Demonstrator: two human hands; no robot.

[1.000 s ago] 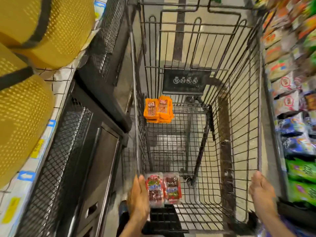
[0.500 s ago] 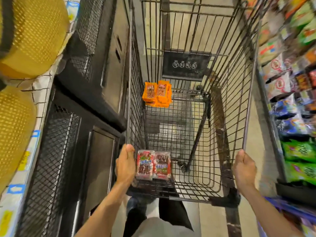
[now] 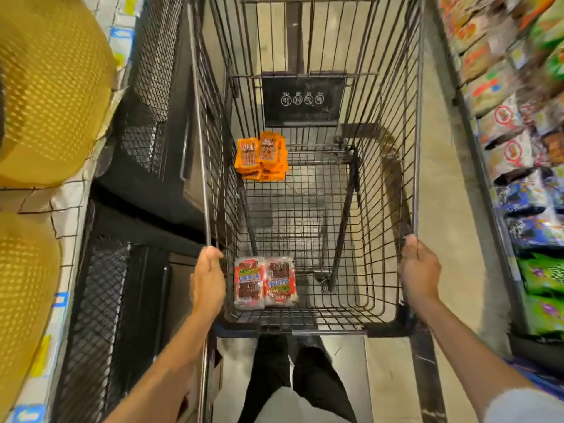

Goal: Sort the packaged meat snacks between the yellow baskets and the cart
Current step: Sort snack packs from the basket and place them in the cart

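Left hand (image 3: 208, 280) fingers curled round cart (image 3: 415, 123) left rim; right hand (image 3: 418, 269) grips right rim; two red snack packs (image 3: 265, 282) on cart floor near left corner; orange packs (image 3: 262, 156) stacked at far end; yellow baskets (image 3: 52, 93) on left shelf.

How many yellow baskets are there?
2. One basket is at upper left, the other basket at lower left, both partly cut off by the frame. More may lie out of view.
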